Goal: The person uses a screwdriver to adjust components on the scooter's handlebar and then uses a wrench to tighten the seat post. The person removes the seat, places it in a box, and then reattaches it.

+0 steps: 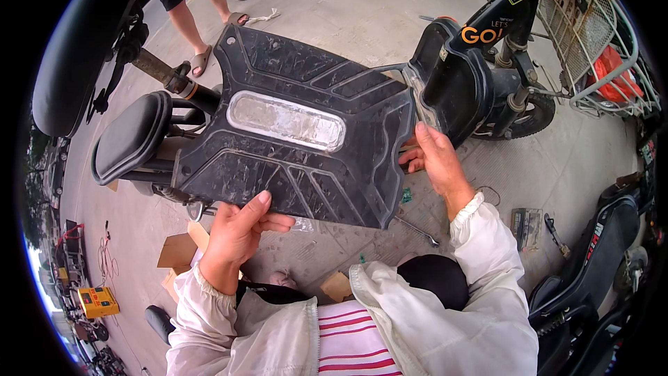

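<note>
A black plastic footboard (313, 167) with moulded ridges and a long, scuffed silvery inset lies tilted across an electric scooter (476, 63). My left hand (240, 233) grips its near edge, thumb on top and fingers beneath. At the right edge, my right hand (435, 157) holds it the same way, its fingers partly under the board. The scooter's front section stands just past the board's right end. On the left is a small black seat (132, 138) beside the seat post (167, 73). The board hides the scooter's middle.
A wrench (417, 231) lies on the ground below the board. Close by are an opened cardboard box (177, 251) and a yellow box-shaped device (99, 302) with cables. A wire basket (591, 35) holds a red bag. Another scooter (591, 251) stands at right. Another person's legs (188, 24) show behind.
</note>
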`<action>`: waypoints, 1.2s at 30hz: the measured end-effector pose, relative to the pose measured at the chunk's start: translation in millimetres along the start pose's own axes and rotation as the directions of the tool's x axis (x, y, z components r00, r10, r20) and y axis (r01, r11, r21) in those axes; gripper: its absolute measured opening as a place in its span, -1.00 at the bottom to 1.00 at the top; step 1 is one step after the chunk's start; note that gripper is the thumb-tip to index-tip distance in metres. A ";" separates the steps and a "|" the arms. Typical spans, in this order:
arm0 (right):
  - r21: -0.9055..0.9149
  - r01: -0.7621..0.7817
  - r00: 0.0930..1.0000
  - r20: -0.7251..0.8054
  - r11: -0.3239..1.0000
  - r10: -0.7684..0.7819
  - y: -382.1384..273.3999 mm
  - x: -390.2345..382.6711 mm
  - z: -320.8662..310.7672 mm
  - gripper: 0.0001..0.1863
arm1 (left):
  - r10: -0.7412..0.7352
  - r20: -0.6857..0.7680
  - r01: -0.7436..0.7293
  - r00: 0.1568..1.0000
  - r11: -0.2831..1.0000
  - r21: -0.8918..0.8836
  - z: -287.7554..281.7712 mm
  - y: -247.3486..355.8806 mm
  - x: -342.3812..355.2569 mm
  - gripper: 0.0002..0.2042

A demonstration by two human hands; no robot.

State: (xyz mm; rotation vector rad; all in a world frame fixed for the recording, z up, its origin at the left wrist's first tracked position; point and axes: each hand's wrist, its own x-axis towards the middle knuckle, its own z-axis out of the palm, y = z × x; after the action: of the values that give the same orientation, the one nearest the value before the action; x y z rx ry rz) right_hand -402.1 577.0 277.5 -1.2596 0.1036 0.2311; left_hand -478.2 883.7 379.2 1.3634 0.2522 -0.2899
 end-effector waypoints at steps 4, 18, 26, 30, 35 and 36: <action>-0.116 0.042 0.979 -0.192 0.992 -0.064 16.3 -24.0 -19.7 -0.64 | 0.049 -0.049 -0.054 0.998 0.993 -0.109 45.4 -25.1 61.5 -0.81; 0.031 -0.068 0.953 -0.294 0.997 0.074 52.4 -33.3 -59.7 -0.70 | -0.128 -0.055 0.096 0.990 0.912 -0.398 93.8 -108.2 107.6 -0.81; -0.062 -0.117 0.970 -0.220 0.991 0.101 47.9 -27.5 -50.8 -0.70 | -0.159 -0.036 0.128 0.987 0.890 -0.437 99.9 -106.4 107.2 -0.81; -0.173 -0.098 0.985 -0.156 0.980 0.071 47.0 -27.2 -46.8 -0.72 | -0.183 -0.056 0.143 0.982 0.895 -0.422 106.2 -102.5 105.8 -0.80; -0.497 0.196 0.962 -0.070 0.845 -0.264 36.8 -26.8 -30.0 -0.83 | -0.337 -0.033 0.305 0.941 0.884 -0.353 107.1 -104.0 107.8 -0.55; -0.618 0.281 0.934 -0.001 0.734 -0.358 28.1 -21.0 -23.5 -0.91 | -0.373 -0.009 0.352 0.928 0.882 -0.313 104.8 -102.6 107.4 -0.49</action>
State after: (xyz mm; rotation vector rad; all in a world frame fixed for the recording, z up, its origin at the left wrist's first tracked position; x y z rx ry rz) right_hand -427.8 560.2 248.5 -1.9195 -0.1004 -0.1344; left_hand -412.2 756.2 267.8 1.0118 0.5916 -0.4957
